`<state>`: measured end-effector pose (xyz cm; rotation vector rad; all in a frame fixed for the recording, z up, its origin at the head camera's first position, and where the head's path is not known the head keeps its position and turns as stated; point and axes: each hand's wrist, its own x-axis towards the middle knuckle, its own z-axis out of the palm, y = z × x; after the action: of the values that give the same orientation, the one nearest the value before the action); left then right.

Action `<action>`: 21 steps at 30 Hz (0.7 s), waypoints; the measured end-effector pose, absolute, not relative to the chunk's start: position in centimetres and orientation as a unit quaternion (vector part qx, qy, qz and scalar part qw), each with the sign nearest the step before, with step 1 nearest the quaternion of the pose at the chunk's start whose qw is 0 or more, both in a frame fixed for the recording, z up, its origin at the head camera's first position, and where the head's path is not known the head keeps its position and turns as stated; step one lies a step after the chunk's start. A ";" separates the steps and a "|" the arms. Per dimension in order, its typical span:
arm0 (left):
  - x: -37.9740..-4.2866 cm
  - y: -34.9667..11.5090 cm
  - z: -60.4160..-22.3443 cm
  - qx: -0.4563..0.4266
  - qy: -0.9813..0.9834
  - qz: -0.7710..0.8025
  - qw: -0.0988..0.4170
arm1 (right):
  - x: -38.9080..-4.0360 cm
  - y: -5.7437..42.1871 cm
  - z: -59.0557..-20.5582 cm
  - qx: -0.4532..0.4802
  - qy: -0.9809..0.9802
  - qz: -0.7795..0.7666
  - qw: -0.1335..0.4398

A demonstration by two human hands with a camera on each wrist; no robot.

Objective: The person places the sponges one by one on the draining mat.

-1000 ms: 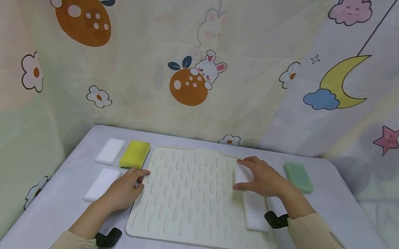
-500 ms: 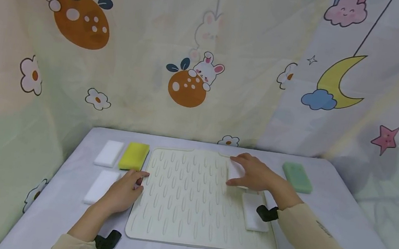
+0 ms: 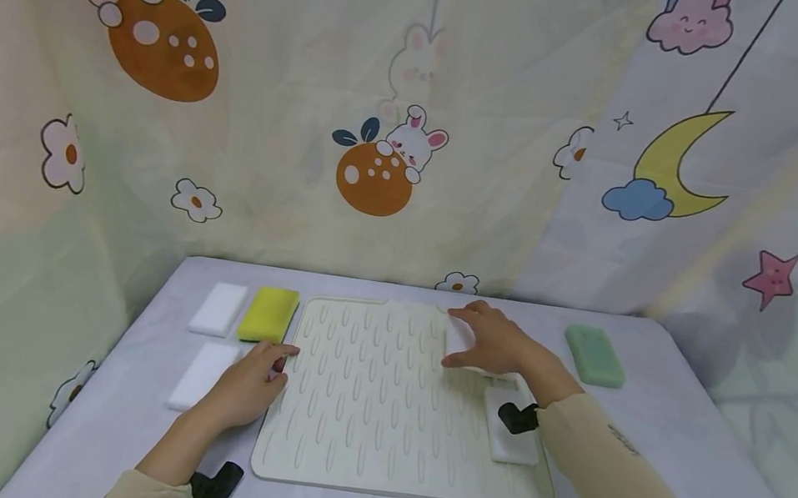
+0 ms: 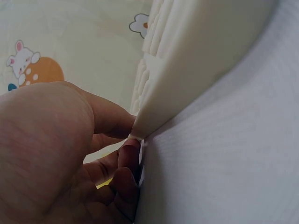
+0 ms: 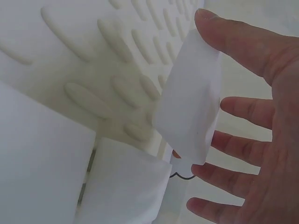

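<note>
A cream ridged drying mat (image 3: 377, 414) lies flat on the table. At its left edge my left hand (image 3: 247, 387) pinches the rim between thumb and fingers, seen close up in the left wrist view. My right hand (image 3: 496, 339) holds a white sponge (image 5: 190, 100) over the mat's far right part, thumb on one end and fingertips along the side. Another white sponge (image 3: 513, 445) rests near the mat's right edge, partly behind the wrist strap. In the right wrist view a further white block (image 5: 128, 182) sits beyond it, mostly hidden under the right hand in the head view.
Left of the mat are a yellow sponge (image 3: 268, 315) and two white ones, a far white sponge (image 3: 218, 309) and a near white sponge (image 3: 202, 376). A green sponge (image 3: 593, 355) lies at the right. Printed fabric (image 3: 481, 201) closes off the table's back and sides.
My right hand has moved left over the mat, carrying the white sponge with it. The left hand stays at the mat's left edge. The camera view has tilted slightly.
</note>
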<state>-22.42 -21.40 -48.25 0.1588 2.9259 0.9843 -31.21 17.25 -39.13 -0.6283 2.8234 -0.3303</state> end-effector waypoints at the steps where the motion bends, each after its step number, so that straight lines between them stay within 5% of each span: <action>1: -22.4 -21.4 -48.3 0.052 0.946 0.318 0.025 | -31.3 17.1 -39.1 -0.212 0.964 -0.113 0.118; 21: -22.4 -21.5 -48.3 0.055 0.947 0.315 0.023 | -33.2 15.0 -40.9 -0.173 0.972 -0.089 0.132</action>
<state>-22.43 -21.51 -48.29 0.1706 2.9331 0.9746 -33.25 14.96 -40.90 -0.5024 2.8209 -0.2583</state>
